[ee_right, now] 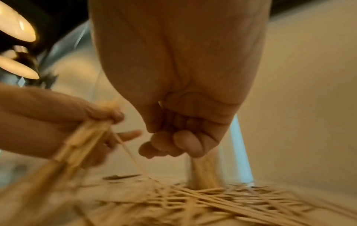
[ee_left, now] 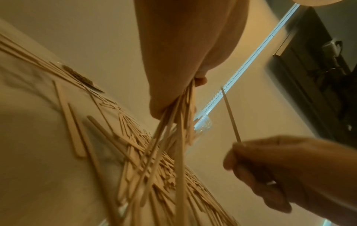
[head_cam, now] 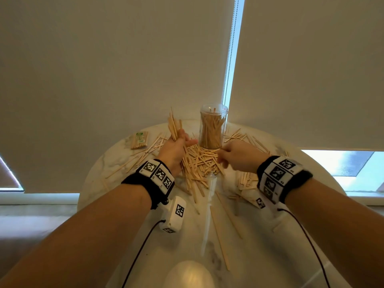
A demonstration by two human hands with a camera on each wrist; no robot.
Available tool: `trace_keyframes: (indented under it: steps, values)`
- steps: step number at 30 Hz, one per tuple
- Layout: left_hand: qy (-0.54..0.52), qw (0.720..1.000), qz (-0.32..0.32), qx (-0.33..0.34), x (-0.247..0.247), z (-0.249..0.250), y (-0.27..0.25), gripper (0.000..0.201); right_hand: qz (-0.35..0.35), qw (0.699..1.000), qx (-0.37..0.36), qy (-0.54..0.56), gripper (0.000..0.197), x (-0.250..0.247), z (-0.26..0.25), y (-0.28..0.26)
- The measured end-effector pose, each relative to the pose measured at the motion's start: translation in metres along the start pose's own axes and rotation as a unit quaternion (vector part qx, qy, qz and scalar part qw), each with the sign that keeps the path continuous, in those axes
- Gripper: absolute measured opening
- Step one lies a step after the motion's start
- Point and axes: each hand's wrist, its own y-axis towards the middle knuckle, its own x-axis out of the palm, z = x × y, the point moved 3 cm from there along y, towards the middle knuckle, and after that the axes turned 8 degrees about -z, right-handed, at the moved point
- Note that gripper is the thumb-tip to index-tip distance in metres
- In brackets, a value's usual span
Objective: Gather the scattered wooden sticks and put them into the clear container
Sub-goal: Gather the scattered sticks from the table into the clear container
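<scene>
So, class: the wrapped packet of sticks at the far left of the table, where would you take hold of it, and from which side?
Grip the wrapped packet across its middle, on the two long edges, coming down from above. It lies flat on the table with its sticks running lengthwise, so a mid-length pinch should lift it level. The left hand is nearer but already grips a bundle of sticks.

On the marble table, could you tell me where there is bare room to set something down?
Bare marble table lies at the near edge, left of the two long sticks, and between left hand and wrapped stick bundle. Crowded: the stick pile before the clear container.
</scene>
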Motion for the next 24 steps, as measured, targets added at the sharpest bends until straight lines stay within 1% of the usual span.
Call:
trace_keyframes:
  steps: [1, 3, 4, 5, 6, 7, 9, 10, 12, 13, 14, 15, 16, 17, 18, 20, 21, 22, 24]
  values:
    - [-0.003, 1.0, -0.017, -0.011, 0.005, -0.002, -0.001, 0.032, -0.01, 0.999, -0.029, 0.02, 0.038, 0.005, -0.014, -0.002]
    - [-0.021, 0.999, -0.038, -0.028, 0.016, -0.003, -0.004, 0.042, -0.046, 0.997, -0.062, -0.014, 0.039, 0.017, -0.036, -0.005]
    - [-0.019, 0.999, -0.035, -0.031, 0.02, -0.002, -0.004, 0.05, -0.062, 0.993, -0.075, -0.063, 0.037, 0.023, -0.044, -0.006]
    - [-0.003, 1.0, -0.019, -0.024, 0.023, -0.002, -0.003, 0.055, -0.066, 0.987, -0.088, -0.117, 0.036, 0.027, -0.051, -0.008]
    - [0.022, 1.0, 0.006, -0.011, 0.023, -0.002, 0.0, 0.055, -0.063, 0.979, -0.101, -0.167, 0.036, 0.03, -0.058, -0.011]
    - [0.049, 0.998, 0.031, 0.008, 0.023, -0.002, 0.0, 0.05, -0.053, 0.972, -0.112, -0.202, 0.035, 0.03, -0.063, -0.012]
    - [0.075, 0.993, 0.064, 0.06, 0.02, -0.001, 0.0, 0.034, -0.037, 0.974, -0.105, -0.196, 0.031, 0.03, -0.066, -0.011]
    - [0.084, 0.99, 0.073, 0.085, 0.018, -0.001, 0.0, 0.029, -0.026, 0.977, -0.093, -0.187, 0.032, 0.028, -0.065, -0.01]
    - [0.088, 0.986, 0.086, 0.114, 0.012, 0.002, 0.001, 0.028, 0.019, 0.988, -0.064, -0.14, 0.043, 0.024, -0.058, -0.006]
    - [0.073, 0.985, 0.094, 0.123, 0.01, 0.005, 0.002, 0.029, 0.027, 0.992, -0.055, -0.109, 0.051, 0.023, -0.055, -0.005]
    - [0.051, 0.985, 0.098, 0.131, 0.009, 0.008, 0.003, 0.029, 0.006, 0.996, -0.05, -0.079, 0.066, 0.023, -0.053, -0.004]
    - [0.025, 0.986, 0.097, 0.137, 0.01, 0.011, 0.002, 0.027, -0.037, 0.997, -0.045, -0.051, 0.081, 0.024, -0.052, -0.004]
    - [-0.005, 0.986, 0.09, 0.138, 0.012, 0.013, 0.002, 0.026, -0.084, 0.995, -0.043, -0.043, 0.09, 0.029, -0.052, -0.004]
    - [-0.033, 0.987, 0.077, 0.134, 0.016, 0.015, -0.001, 0.025, -0.113, 0.992, -0.05, -0.041, 0.088, 0.036, -0.053, -0.004]
    - [-0.053, 0.989, 0.057, 0.128, 0.021, 0.016, -0.004, 0.026, -0.117, 0.99, -0.061, -0.041, 0.076, 0.041, -0.054, -0.004]
    - [-0.058, 0.991, 0.001, 0.119, 0.031, 0.015, -0.01, 0.03, -0.071, 0.994, -0.086, -0.021, 0.041, 0.046, -0.054, -0.002]
    - [-0.046, 0.992, -0.024, 0.113, 0.034, 0.013, -0.014, 0.033, -0.051, 0.995, -0.086, 0.0, 0.028, 0.046, -0.055, -0.002]
    - [-0.031, 0.993, -0.039, 0.103, 0.036, 0.012, -0.017, 0.036, -0.039, 0.996, -0.082, 0.025, 0.021, 0.045, -0.056, -0.004]
    - [-0.029, 0.994, -0.043, 0.094, 0.035, 0.011, -0.021, 0.038, -0.038, 0.993, -0.084, 0.074, 0.019, 0.044, -0.058, -0.01]
